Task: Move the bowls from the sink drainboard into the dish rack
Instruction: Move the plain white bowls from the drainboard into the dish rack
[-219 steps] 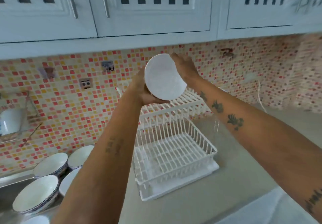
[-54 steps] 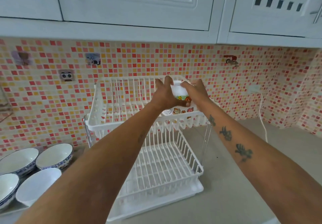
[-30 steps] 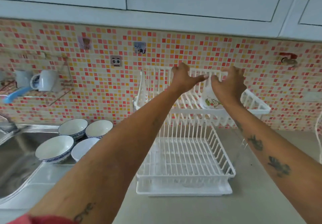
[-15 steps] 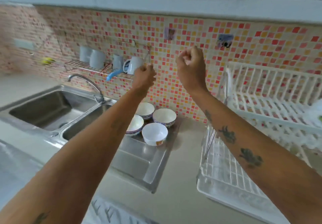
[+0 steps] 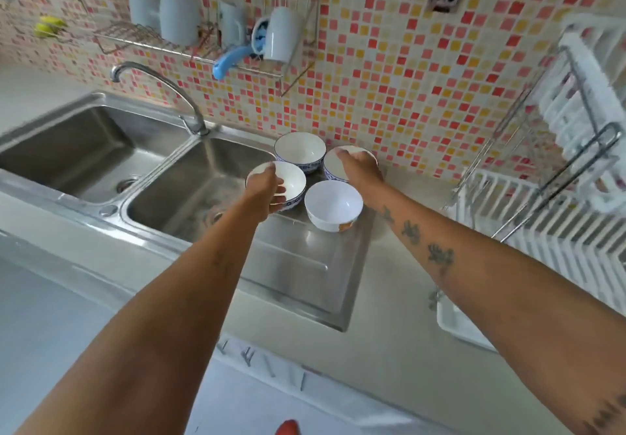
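Note:
Several bowls stand on the steel drainboard [image 5: 298,265] to the right of the sink. My left hand [image 5: 266,191] grips the near-left blue-patterned bowl [image 5: 294,180], thumb inside the rim. My right hand [image 5: 360,169] is closed over the rim of the far-right blue-patterned bowl [image 5: 333,169], hiding most of it. Between them a third patterned bowl [image 5: 299,150] sits by the wall, and a plain white bowl [image 5: 333,202] is nearest me. All rest upright on the drainboard. The white two-tier dish rack [image 5: 576,231] is at the right edge.
A double steel sink [image 5: 84,153] with a curved tap [image 5: 162,86] lies to the left. A wire wall shelf [image 5: 189,48] above it holds cups and a blue-handled utensil. Grey countertop [image 5: 389,333] runs between drainboard and rack.
Both hands let go of the decorated bowl in the rack's upper tier, swung left with my view, and came down onto two bowls on the drainboard.

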